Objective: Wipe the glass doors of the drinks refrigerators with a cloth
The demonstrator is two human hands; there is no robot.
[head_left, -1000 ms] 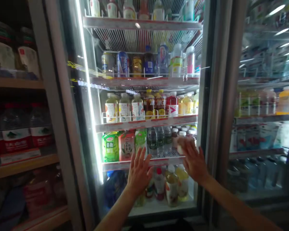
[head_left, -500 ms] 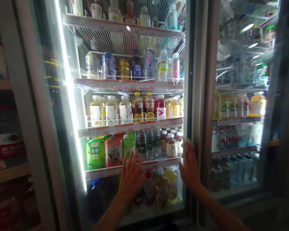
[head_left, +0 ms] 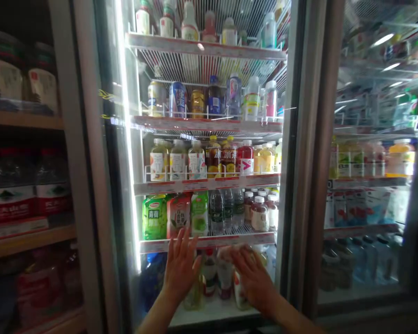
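My left hand (head_left: 179, 268) lies flat on the glass door (head_left: 209, 69) of a lit drinks fridge, fingers spread, low on the pane. My right hand (head_left: 253, 278) is just to its right, pressing a pale cloth (head_left: 229, 252) against the glass. Behind the glass at hand level is a shelf edge (head_left: 209, 242) with green juice bottles (head_left: 154, 217), water bottles (head_left: 216, 212) and small white-capped bottles (head_left: 259, 213). More bottles (head_left: 209, 278) stand on the bottom shelf behind both hands.
The door's metal frame (head_left: 301, 162) runs down on the right, next to a second glass-fronted fridge (head_left: 369, 185) with drinks. On the left, wooden shelves (head_left: 28, 241) hold packaged goods and red-labelled bottles (head_left: 21, 199).
My right hand slid with the cloth from the door's right edge, down and to the left across the lower glass. My left hand stayed flat on the glass.
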